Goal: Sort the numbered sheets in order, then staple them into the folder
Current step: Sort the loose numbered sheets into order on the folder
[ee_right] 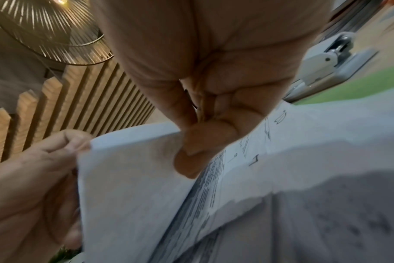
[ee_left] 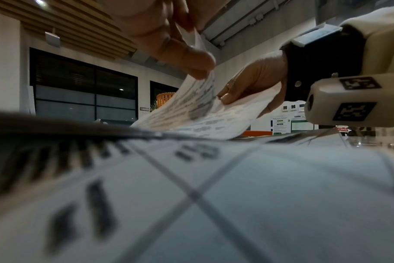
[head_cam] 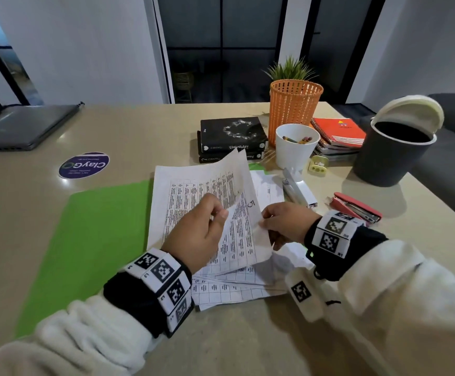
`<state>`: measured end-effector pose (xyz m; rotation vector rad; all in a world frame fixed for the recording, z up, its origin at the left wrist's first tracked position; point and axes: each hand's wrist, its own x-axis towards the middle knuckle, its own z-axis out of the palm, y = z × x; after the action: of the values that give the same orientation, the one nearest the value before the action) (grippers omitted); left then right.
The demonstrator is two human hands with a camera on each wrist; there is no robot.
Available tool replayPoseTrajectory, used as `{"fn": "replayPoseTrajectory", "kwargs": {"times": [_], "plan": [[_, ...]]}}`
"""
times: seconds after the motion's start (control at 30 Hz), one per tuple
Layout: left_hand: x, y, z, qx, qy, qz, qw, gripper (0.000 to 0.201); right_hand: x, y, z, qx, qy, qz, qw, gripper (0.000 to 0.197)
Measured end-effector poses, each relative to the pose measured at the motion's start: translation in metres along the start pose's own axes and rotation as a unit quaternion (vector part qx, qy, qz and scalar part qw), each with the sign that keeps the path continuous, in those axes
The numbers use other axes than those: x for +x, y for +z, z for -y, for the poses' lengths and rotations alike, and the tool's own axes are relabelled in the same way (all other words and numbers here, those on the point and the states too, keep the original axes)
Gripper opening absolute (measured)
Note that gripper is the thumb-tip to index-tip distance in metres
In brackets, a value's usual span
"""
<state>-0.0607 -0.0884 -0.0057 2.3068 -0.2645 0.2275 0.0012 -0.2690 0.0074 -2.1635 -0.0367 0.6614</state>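
While your left hand (head_cam: 199, 229) pinches a lifted sheet (head_cam: 218, 183), sorting stands unfinished.
Your right hand (head_cam: 286, 223) pinches sheet 5 (head_cam: 244, 234); red stapler (head_cam: 356, 207) nearby on tabletop (head_cam: 139, 131).

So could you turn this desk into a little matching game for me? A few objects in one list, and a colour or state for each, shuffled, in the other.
Things:
1. folder
2. stapler
3. dark bin
4. white cup

Colour or state:
A. holds pencils
B. lid tipped open
C. green, lying flat under the sheets
D. red, lying beside the right hand

Pairs: 1-C, 2-D, 3-B, 4-A
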Motion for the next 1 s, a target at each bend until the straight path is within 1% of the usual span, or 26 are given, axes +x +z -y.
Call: {"fn": "replayPoseTrajectory", "kwargs": {"times": [0.07,0.13,0.23,0.37,0.43,0.5,0.53,0.57,0.6,0.67,0.7,0.73,0.77,0.83,0.9,1.0], "plan": [[0.0,0.001,0.0,0.043,0.017,0.036,0.998,0.017,0.001,0.0,0.0,0.003,-0.006,-0.003,1.0,0.012],[0.0,0.002,0.001,0.065,0.02,0.057,0.996,0.015,0.003,0.0,0.0,0.046,-0.007,-0.004,0.999,0.02],[0.001,0.003,0.002,0.058,0.007,0.085,0.995,0.014,0.004,0.001,0.0,0.105,-0.008,0.011,0.994,0.025],[0.0,0.005,0.002,0.042,-0.017,0.127,0.991,0.02,0.006,0.005,0.003,0.118,-0.029,0.023,0.992,0.026],[0.0,0.006,0.002,0.039,-0.043,0.154,0.986,0.036,0.007,0.006,0.004,0.127,-0.039,0.02,0.991,0.027],[0.0,0.008,0.001,0.048,-0.068,0.175,0.981,0.061,0.008,0.007,0.004,0.137,-0.043,0.019,0.989,0.028],[0.0,0.008,0.001,0.056,-0.075,0.179,0.979,0.069,0.009,0.007,0.004,0.143,-0.043,0.02,0.989,0.027],[0.0,0.008,0.002,0.067,-0.077,0.177,0.979,0.072,0.009,0.007,0.004,0.15,-0.042,0.025,0.988,0.025],[0.0,0.009,0.003,0.081,-0.072,0.171,0.979,0.068,0.009,0.007,0.004,0.156,-0.039,0.034,0.986,0.023],[0.0,0.008,0.003,0.103,-0.059,0.154,0.981,0.043,0.008,0.005,0.004,0.159,-0.029,0.043,0.986,0.02],[0.0,0.007,0.003,0.109,-0.056,0.144,0.982,0.03,0.008,0.003,0.003,0.152,-0.022,0.034,0.988,0.018],[0.0,0.007,0.003,0.115,-0.055,0.135,0.983,0.021,0.01,0.002,0.0,0.136,-0.013,0.016,0.99,0.016],[0.001,0.007,0.004,0.118,-0.055,0.125,0.984,0.018,0.011,0.0,-0.003,0.107,-0.005,-0.008,0.994,0.016],[0.002,0.005,0.005,0.118,-0.059,0.102,0.986,0.019,0.015,-0.003,-0.012,0.027,0.009,-0.044,0.999,0.017],[0.003,0.005,0.007,0.111,-0.069,0.077,0.988,0.021,0.017,-0.004,-0.018,-0.039,0.03,-0.046,0.998,0.022],[0.003,0.005,0.007,0.118,-0.086,0.054,0.988,0.014,0.019,-0.003,-0.021,-0.088,0.045,-0.036,0.994,0.028]]}}
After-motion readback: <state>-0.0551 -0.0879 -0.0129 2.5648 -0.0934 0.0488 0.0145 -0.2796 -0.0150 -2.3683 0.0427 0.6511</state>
